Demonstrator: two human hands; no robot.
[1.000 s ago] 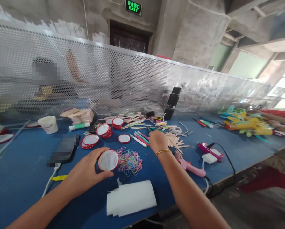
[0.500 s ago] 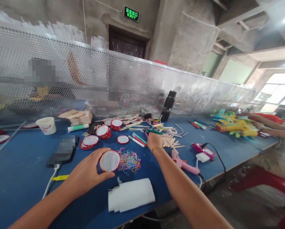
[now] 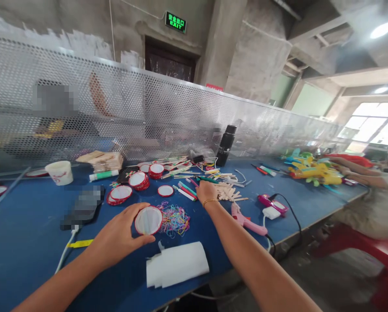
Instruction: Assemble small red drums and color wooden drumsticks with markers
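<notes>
Between the thumb and fingers of my left hand (image 3: 120,234) is a round white disc with a red rim (image 3: 148,220), raised over the table and facing me. Just behind it lies a tangle of coloured rubber bands (image 3: 177,220). My right hand (image 3: 208,192) reaches down among coloured markers (image 3: 186,191) and a pile of short wooden sticks (image 3: 230,191). Its fingertips are turned away, so what they touch or grip is hidden. More red-rimmed discs (image 3: 138,180) lie in stacks beyond my left hand, with a single disc (image 3: 165,190) nearer the markers.
A folded white cloth (image 3: 178,265) lies at the front edge. To the right are a pink glue gun (image 3: 251,225) and a magenta device (image 3: 273,205) with cables. A paper cup (image 3: 60,173), phone (image 3: 85,206) and black bottle (image 3: 226,146) stand around. Someone's arm (image 3: 359,173) is far right.
The whole view has shifted slightly to the left across the frame. Both hands keep their places, the left still with the disc, the right still at the markers and sticks.
</notes>
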